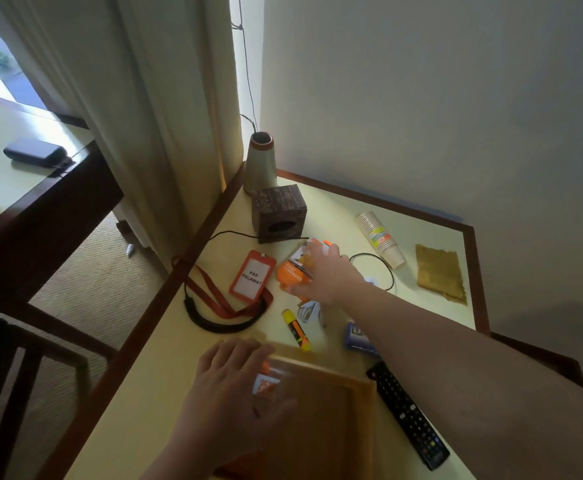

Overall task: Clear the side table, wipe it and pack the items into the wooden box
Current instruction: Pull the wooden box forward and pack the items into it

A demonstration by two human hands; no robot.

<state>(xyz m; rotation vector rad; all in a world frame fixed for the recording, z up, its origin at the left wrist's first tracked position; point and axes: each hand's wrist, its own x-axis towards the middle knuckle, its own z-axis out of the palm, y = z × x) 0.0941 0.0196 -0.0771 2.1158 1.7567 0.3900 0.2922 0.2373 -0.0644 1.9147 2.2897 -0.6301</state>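
Where curtain [165, 98] hangs: side table [352, 209], wall [421, 81].

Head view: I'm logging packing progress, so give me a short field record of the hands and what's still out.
right hand: on the orange charger box, grip not clear
left hand: blurred, over the wooden box; fingers look spread
in wooden box: small orange item, partly hidden
still on side table: badge holder, highlighter, remote, paper cups, cloth
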